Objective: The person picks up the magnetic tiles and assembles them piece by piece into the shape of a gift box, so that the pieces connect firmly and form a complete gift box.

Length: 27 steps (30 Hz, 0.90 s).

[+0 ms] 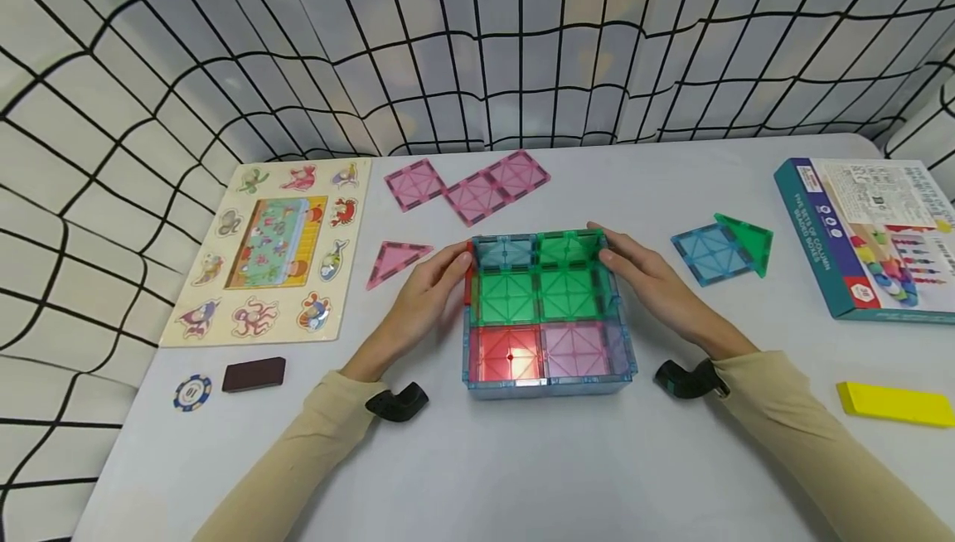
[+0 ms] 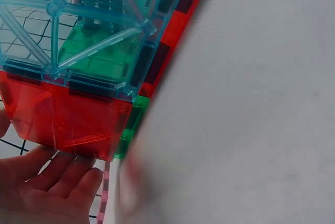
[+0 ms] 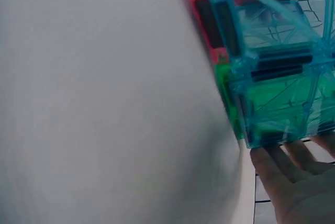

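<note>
Tile box (image 1: 548, 318) on table: left hand (image 1: 427, 297), right hand (image 1: 656, 285) flank it, grip flat, straight fingers pressing side walls.

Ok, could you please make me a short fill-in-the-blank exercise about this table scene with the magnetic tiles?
1. Both hands touch the sides of the tile box, the left hand on one side and the right hand on the ____ side.
2. The poker chip lies beside a dark ____ block.
3. The flat block near the right sleeve is ____.

Missing words: opposite; brown; yellow
</note>
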Available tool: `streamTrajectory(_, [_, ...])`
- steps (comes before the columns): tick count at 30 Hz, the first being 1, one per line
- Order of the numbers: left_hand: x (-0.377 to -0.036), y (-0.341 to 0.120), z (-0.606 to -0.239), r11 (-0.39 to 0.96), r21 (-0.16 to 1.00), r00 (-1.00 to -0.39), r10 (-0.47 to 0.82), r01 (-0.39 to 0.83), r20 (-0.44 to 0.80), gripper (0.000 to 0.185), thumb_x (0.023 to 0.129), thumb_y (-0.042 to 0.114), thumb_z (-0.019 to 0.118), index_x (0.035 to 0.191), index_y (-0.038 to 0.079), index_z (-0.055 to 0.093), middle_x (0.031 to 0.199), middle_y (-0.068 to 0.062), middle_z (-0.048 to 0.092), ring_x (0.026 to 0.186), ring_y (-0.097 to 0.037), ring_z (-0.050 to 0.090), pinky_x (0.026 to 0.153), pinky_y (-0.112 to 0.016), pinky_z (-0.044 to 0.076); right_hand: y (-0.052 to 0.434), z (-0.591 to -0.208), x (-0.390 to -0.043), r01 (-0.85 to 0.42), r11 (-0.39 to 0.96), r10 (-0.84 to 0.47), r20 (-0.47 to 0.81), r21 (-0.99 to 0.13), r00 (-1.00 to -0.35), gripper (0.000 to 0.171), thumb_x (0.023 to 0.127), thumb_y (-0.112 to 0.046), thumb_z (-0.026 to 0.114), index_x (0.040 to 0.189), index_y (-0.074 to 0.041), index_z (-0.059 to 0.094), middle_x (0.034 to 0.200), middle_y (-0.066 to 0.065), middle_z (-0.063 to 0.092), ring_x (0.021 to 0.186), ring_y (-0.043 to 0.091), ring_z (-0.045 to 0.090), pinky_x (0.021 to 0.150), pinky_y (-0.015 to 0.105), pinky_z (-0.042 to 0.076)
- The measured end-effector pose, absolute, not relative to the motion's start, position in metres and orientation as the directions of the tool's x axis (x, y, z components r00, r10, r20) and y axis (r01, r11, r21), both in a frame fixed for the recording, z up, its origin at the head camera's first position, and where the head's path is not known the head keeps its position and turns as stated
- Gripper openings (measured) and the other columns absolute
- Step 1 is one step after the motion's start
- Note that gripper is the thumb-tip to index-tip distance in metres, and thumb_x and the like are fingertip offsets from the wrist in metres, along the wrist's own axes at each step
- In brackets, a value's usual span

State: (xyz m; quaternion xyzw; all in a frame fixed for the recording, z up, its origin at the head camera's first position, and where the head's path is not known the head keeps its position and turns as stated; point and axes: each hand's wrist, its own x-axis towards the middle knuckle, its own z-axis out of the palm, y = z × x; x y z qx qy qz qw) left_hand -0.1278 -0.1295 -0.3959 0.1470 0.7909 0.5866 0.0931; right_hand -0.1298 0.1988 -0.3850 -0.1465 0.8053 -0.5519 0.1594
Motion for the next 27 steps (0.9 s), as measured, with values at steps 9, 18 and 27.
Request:
streamTrajectory(9, [-0.1287,-0.1274,-0.3963,0.394,0.915,-0.92,0.384,0.089,-0.075,0.062,0.115,0.041,0.028,0.158,-0.004,0.037,0.131,-0.026,0.059,0.124,-0.035,0.054,0.108,-0.043,0.047,0.1972,-0.3864,-0.1287,-0.015,0.376,-0.408,-0.151,-0.927,-0.901,0.067,0.114,-0.041,0.034,0.168,-0.006,0.014,0.174,0.014,0.011,0.161,0.034,0.004,0.126,0.063,0.01])
streamTrajectory(18, [-0.1279,-0.1259,-0.3962,0.309,0.949,-0.915,0.398,0.063,-0.069,0.06,0.117,0.034,0.021,0.161,-0.007,0.028,0.166,-0.021,0.034,0.155,-0.034,0.031,0.125,-0.049,0.026,0.1983,-0.3837,-0.1258,0.033,0.38,-0.414,-0.202,-0.924,-0.888,0.073,0.114,-0.047,0.032,0.168,-0.006,0.007,0.175,0.014,0.006,0.161,0.036,0.003,0.125,0.064,0.011])
streamTrajectory(27, [-0.1294,-0.1249,-0.3877,0.225,0.971,-0.938,0.314,-0.079,-0.149,0.059,0.115,0.04,0.035,0.155,-0.002,0.044,0.157,-0.015,0.049,0.146,-0.029,0.046,0.122,-0.046,0.035,0.195,-0.3796,-0.1246,0.044,0.378,-0.387,-0.2,-0.925,-0.9,0.072,0.114,-0.046,0.032,0.167,-0.002,0.01,0.173,0.018,0.012,0.159,0.039,0.013,0.125,0.061,0.017])
